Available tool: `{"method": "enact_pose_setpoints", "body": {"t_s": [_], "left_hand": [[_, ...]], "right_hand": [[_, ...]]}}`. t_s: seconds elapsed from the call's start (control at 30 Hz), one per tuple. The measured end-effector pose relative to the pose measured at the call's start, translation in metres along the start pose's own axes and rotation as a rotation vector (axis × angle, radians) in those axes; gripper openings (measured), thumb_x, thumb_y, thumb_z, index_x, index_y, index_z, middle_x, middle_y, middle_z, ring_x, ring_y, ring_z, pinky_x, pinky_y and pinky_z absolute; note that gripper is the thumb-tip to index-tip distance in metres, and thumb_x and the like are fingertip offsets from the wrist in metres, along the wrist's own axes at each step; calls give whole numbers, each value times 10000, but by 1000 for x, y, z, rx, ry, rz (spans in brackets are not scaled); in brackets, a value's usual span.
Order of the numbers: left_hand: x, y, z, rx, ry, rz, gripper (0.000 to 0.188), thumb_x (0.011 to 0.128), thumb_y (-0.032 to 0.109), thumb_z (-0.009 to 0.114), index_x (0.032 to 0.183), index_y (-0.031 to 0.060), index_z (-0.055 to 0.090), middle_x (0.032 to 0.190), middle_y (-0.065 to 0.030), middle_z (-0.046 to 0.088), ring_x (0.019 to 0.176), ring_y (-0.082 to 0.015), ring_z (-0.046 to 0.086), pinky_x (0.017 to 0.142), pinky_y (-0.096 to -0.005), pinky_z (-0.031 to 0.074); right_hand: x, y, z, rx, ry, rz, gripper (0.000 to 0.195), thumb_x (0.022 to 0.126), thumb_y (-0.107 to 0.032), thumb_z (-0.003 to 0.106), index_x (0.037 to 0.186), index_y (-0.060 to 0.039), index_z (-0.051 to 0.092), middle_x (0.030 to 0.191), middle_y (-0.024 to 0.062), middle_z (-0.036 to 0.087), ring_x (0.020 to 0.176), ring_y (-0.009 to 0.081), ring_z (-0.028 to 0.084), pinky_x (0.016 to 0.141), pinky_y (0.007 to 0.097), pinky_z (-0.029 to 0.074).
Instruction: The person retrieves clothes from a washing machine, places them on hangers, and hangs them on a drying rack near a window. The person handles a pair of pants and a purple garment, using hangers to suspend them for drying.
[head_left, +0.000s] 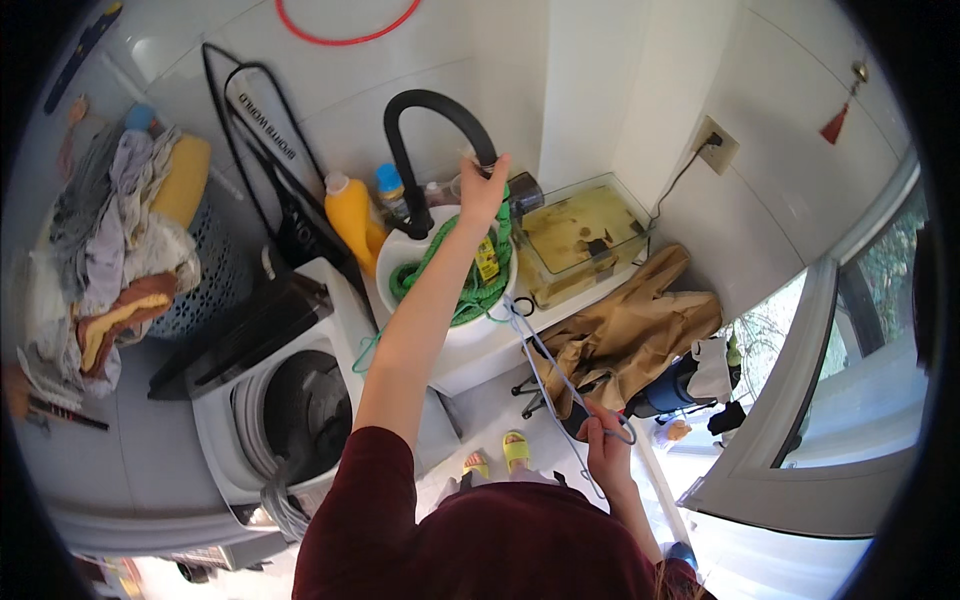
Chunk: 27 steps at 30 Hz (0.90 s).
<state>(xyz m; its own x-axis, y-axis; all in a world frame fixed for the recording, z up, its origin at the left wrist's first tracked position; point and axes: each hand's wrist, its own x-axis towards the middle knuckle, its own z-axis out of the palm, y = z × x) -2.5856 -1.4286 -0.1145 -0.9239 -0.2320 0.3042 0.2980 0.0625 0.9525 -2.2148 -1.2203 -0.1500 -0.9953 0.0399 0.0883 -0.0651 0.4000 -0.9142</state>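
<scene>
My left hand (482, 187) is raised at the end of the black curved faucet spout (442, 109), its fingers closed around the tip. Beneath it, the white sink basin (384, 262) holds a coiled green hose (409, 279) with a yellow label; part of the hose rises close to my hand. At the lower right, my right hand (607, 450) grips a light blue cord (540, 352), which stretches up to the basin's right rim and hangs in loops below my fingers. A small black ring (523, 306) lies by the basin.
A glass tank (585, 232) of murky water stands right of the basin, brown fabric (637, 315) below it. Yellow (349, 210) and blue-capped (390, 184) bottles stand behind. Leftward are an open top-loading washing machine (217, 450) and a laundry basket (214, 262). An open window (817, 330) is at right.
</scene>
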Motion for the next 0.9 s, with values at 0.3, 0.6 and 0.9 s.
{"method": "enact_pose_setpoints", "body": {"t_s": [0.3,0.6,0.9], "left_hand": [[-100,31,-99,-33,27,35,546,838,212,634,1219,-48,341,983,-130,577,867,-175,581,779,-301,475],[-362,116,-234,261,618,85,370,854,13,511,1211,-8,417,1241,-117,470,1148,-199,473,978,-315,335],[-541,73,-388,972,1077,-208,460,786,147,648,1160,-28,446,1221,-219,450,1152,-369,420,970,-413,338]], "right_hand": [[32,-3,24,296,-188,-114,296,954,-147,390,1196,-22,507,708,12,530,548,26,348,497,176,280],[37,-36,59,320,-416,-83,262,960,-187,405,1104,-21,548,625,-11,458,518,41,357,474,180,261],[-21,-98,158,461,-478,3,281,968,-258,414,1139,-85,555,689,-48,444,529,-2,291,451,134,205]]}}
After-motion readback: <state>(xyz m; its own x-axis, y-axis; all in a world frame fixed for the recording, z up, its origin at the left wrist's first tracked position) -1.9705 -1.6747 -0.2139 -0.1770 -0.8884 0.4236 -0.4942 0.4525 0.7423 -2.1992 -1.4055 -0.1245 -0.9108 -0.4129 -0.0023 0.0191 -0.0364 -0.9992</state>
